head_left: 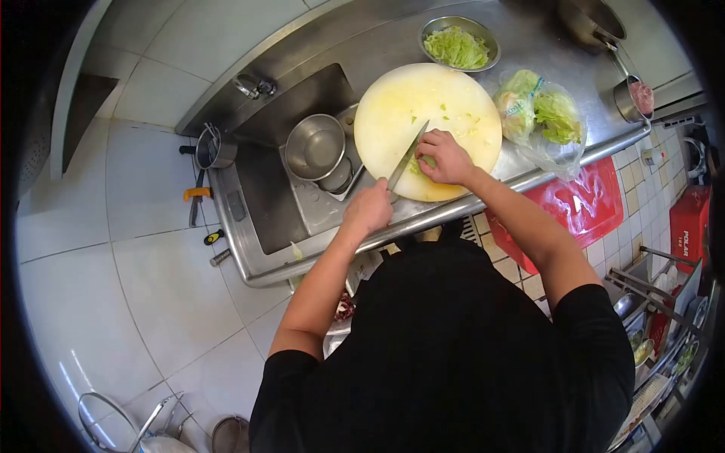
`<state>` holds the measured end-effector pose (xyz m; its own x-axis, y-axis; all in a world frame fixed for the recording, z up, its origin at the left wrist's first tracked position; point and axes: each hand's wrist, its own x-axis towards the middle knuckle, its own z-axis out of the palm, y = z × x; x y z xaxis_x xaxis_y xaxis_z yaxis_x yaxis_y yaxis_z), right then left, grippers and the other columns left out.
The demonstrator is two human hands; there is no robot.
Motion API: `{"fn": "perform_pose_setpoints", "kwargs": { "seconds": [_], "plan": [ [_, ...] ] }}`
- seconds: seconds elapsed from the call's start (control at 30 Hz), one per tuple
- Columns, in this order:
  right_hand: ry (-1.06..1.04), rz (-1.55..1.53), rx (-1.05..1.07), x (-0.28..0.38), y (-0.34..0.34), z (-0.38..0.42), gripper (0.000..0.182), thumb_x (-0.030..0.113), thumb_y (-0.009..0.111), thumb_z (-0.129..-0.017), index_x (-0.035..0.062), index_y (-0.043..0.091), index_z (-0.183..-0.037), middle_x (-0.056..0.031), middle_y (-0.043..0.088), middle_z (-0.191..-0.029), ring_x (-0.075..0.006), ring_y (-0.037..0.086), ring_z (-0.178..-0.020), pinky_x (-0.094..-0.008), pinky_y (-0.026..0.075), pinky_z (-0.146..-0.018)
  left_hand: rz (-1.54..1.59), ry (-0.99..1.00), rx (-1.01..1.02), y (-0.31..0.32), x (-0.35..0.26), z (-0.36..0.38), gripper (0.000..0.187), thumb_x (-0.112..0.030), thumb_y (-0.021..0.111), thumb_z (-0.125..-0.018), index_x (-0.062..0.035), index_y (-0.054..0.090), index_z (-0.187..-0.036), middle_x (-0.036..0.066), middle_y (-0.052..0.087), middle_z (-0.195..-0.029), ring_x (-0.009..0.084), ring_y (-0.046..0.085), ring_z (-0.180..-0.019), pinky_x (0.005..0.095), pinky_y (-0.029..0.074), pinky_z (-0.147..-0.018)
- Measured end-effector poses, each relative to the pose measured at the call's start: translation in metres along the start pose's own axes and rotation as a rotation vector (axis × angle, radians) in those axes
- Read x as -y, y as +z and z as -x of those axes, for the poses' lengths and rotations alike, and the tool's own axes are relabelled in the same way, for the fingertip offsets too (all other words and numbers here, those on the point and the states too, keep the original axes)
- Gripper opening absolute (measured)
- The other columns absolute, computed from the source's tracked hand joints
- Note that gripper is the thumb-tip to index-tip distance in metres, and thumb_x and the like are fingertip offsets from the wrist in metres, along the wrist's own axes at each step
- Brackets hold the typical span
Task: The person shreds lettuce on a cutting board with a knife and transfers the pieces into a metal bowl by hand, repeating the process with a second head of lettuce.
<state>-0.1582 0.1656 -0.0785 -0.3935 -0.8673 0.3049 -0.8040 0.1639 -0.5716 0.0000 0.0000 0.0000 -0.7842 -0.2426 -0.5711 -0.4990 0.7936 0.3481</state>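
My left hand is wrapped round the handle of a kitchen knife. The blade slants up and to the right over a round white cutting board. Just right of the blade, my right hand has its fingers curled down on a small piece of lettuce, partly hidden under them. Small green scraps lie scattered on the board. Behind it, a metal bowl holds shredded lettuce. To the right, more lettuce sits in clear plastic bags.
On the left is a steel sink with a metal pot in it. Knives and tools hang at the counter's left end. A pot of pinkish meat stands far right. A red tray is below the counter's front edge.
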Motion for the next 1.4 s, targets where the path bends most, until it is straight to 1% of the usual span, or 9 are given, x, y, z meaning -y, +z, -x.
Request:
{"fn": "perform_pose_setpoints", "kwargs": {
  "seconds": [0.17,0.37,0.5,0.6,0.8,0.93,1.07,1.2,1.4],
  "plan": [
    [0.07,-0.004,-0.248,0.035,0.031,-0.013,0.01,0.015,0.068,-0.076,0.0108,0.065,-0.085,-0.0058,0.061,-0.098,-0.0257,0.057,-0.1,-0.0405,0.043,-0.09,-0.077,0.024,-0.028,-0.011,0.021,-0.001,0.025,-0.02,0.048,-0.098,-0.0006,0.049,-0.113,0.033,0.065,-0.095,0.0488,0.063,-0.095,0.0576,0.047,-0.085],
    [0.026,0.037,-0.251,0.028,0.024,-0.003,0.012,0.015,0.067,-0.077,0.0098,0.065,-0.087,-0.006,0.06,-0.1,-0.0256,0.056,-0.099,-0.0394,0.044,-0.09,-0.111,-0.001,0.023,-0.037,-0.005,0.032,0.028,-0.018,0.047,-0.096,-0.001,0.05,-0.118,0.031,0.065,-0.102,0.0459,0.065,-0.097,0.0557,0.049,-0.086],
    [0.037,0.076,-0.212,0.027,0.022,-0.001,0.011,0.014,0.067,-0.077,0.0097,0.065,-0.087,-0.0061,0.06,-0.1,-0.0254,0.056,-0.099,-0.0389,0.044,-0.09,-0.126,-0.06,0.032,0.011,0.007,0.013,0.029,-0.013,0.049,-0.091,-0.0011,0.051,-0.118,0.031,0.066,-0.101,0.0455,0.065,-0.097,0.0556,0.05,-0.084],
    [0.033,0.058,-0.24,0.029,0.023,0.001,0.011,0.014,0.067,-0.076,0.0095,0.065,-0.086,-0.0061,0.061,-0.099,-0.0251,0.057,-0.098,-0.0383,0.044,-0.089,-0.112,0.037,-0.006,-0.017,-0.008,0.012,0.031,-0.009,0.048,-0.087,-0.0011,0.051,-0.117,0.032,0.066,-0.101,0.0459,0.065,-0.097,0.0555,0.05,-0.084],
    [0.039,0.051,-0.231,0.029,0.021,-0.001,0.012,0.009,0.069,-0.074,0.0085,0.064,-0.084,-0.0067,0.062,-0.097,-0.0256,0.058,-0.098,-0.0374,0.045,-0.088,-0.076,-0.032,0.035,0.003,-0.007,0.012,0.029,-0.011,0.049,-0.09,0.0002,0.05,-0.116,0.032,0.066,-0.102,0.0467,0.065,-0.098,0.0553,0.049,-0.086],
    [0.017,0.05,-0.263,0.028,0.022,0.0,0.01,0.012,0.067,-0.075,0.0096,0.064,-0.084,-0.0043,0.062,-0.095,-0.0245,0.057,-0.096,-0.038,0.044,-0.088,-0.061,0.025,0.024,-0.027,-0.016,0.025,0.03,-0.013,0.049,-0.091,0.0001,0.049,-0.118,0.032,0.066,-0.102,0.0476,0.064,-0.098,0.0551,0.048,-0.089],
    [0.019,0.066,-0.265,0.026,0.023,0.0,0.011,0.012,0.067,-0.074,0.0095,0.064,-0.084,-0.0042,0.062,-0.095,-0.0243,0.057,-0.096,-0.0382,0.044,-0.088,0.001,-0.044,0.011,0.028,0.003,0.005,0.028,-0.021,0.049,-0.098,0.0007,0.05,-0.116,0.032,0.065,-0.098,0.0472,0.064,-0.096,0.0567,0.047,-0.086],
    [0.007,0.055,-0.27,0.028,0.022,0.001,0.012,0.012,0.067,-0.074,0.0094,0.064,-0.084,-0.0043,0.062,-0.094,-0.0245,0.057,-0.096,-0.0382,0.044,-0.088,-0.055,-0.01,0.044,-0.016,-0.012,0.019,0.031,-0.021,0.048,-0.098,-0.0003,0.049,-0.121,0.032,0.065,-0.099,0.0476,0.064,-0.097,0.057,0.047,-0.087],
    [0.018,0.044,-0.273,0.024,0.021,-0.001,0.011,0.012,0.067,-0.074,0.0098,0.064,-0.083,-0.0044,0.061,-0.092,-0.0249,0.057,-0.096,-0.0382,0.044,-0.088,-0.005,-0.023,0.021,0.0,-0.008,0.008,0.029,-0.02,0.049,-0.097,-0.0002,0.05,-0.118,0.032,0.065,-0.1,0.0481,0.063,-0.097,0.0568,0.047,-0.087]
  ]
}}
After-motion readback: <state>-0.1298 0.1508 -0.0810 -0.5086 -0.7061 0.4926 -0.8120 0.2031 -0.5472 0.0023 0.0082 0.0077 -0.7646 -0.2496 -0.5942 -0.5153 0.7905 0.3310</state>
